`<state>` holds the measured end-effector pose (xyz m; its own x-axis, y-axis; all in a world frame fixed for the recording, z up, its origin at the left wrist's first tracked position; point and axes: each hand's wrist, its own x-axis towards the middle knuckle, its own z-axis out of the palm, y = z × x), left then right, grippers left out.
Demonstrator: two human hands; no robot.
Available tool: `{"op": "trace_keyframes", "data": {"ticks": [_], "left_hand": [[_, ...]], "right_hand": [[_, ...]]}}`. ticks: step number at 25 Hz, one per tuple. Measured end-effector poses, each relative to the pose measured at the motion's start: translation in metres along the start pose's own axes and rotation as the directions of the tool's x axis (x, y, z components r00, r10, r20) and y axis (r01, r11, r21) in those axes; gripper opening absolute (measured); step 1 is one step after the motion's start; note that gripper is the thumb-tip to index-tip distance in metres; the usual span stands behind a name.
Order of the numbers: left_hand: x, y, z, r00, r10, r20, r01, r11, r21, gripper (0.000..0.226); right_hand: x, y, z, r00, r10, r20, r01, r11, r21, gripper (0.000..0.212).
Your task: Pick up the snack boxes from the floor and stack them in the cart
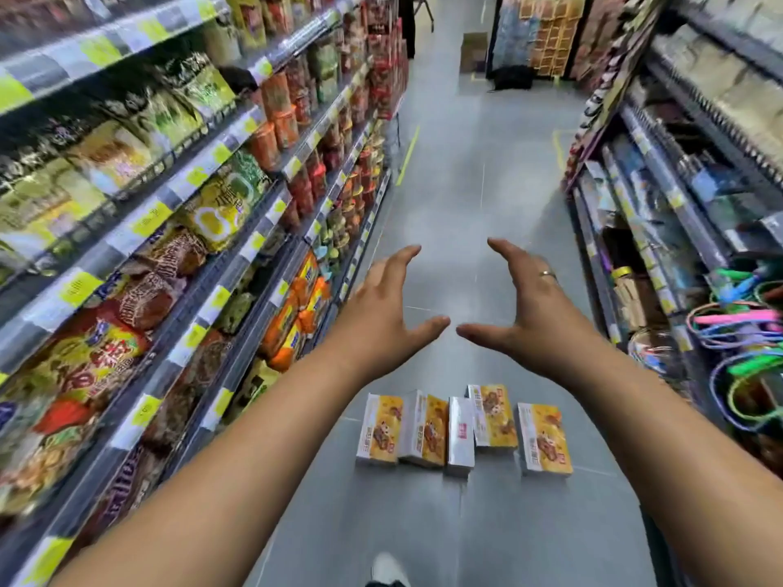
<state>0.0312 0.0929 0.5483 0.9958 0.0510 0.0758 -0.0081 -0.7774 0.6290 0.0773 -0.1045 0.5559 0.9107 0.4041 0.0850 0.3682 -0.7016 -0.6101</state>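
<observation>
Several yellow-and-white snack boxes (464, 430) lie in a loose row on the grey floor, in the lower middle of the head view. One box (543, 438) lies apart at the right end. My left hand (387, 309) and my right hand (531, 305) are stretched out in front of me, above and beyond the boxes, fingers spread and curved toward each other, thumbs nearly touching. Both hands hold nothing. A ring sits on a finger of my right hand. No cart is in view.
Shelves of bagged snacks (140, 256) line the aisle's left side. Shelves with stationery and coloured jump ropes (745, 332) line the right. A cardboard box (473, 50) and a dark bag (512, 78) lie far down the aisle. My shoe tip (387, 569) shows at the bottom.
</observation>
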Motion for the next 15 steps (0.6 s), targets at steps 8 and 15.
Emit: {"op": "trace_keyframes", "data": {"ticks": [8, 15], "left_hand": [[0.114, -0.095, 0.064, 0.965, -0.239, 0.106, 0.245, 0.968, -0.048, 0.085], [0.202, -0.182, 0.175, 0.874, -0.465, 0.140, 0.474, 0.880, -0.030, 0.084]], "right_hand": [[0.138, 0.077, 0.091, 0.977, 0.096, 0.192, -0.101, 0.995, 0.018, 0.102], [0.241, 0.200, 0.185, 0.896, 0.209, 0.392, -0.224, 0.974, -0.006, 0.098]]}}
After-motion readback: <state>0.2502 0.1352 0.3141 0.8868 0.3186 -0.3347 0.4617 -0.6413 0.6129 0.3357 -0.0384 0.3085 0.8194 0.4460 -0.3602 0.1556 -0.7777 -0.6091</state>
